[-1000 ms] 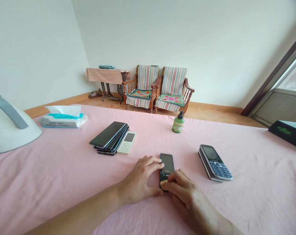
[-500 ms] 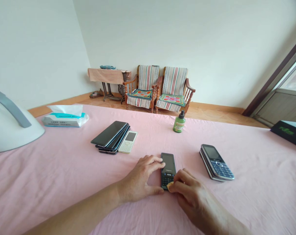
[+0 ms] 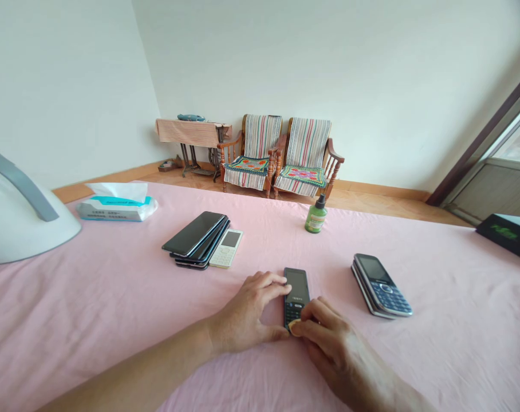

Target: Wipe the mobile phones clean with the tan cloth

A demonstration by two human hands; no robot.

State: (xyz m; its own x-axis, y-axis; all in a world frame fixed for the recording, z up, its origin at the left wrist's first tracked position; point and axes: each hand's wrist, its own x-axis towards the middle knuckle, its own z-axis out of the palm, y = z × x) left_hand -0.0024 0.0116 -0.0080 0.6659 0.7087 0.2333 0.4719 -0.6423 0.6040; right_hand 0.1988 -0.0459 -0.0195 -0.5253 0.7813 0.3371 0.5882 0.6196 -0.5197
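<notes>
Pink cloth covers the table in the head view. At its far left a soft tissue pack lies with a white sheet sticking out of its top. A green bottle stands capped near the far edge, and a dark box sits shut at the right.

The black keypad phone lies flat in the middle, face up. The left hand is half spread, with its fingertips on the phone's left edge and its thumb by the lower end. The right hand is pinched closed on a small yellowish pad, pressed against the phone's keypad. A stack of smartphones and two blue keypad phones lie well apart on either side.
</notes>
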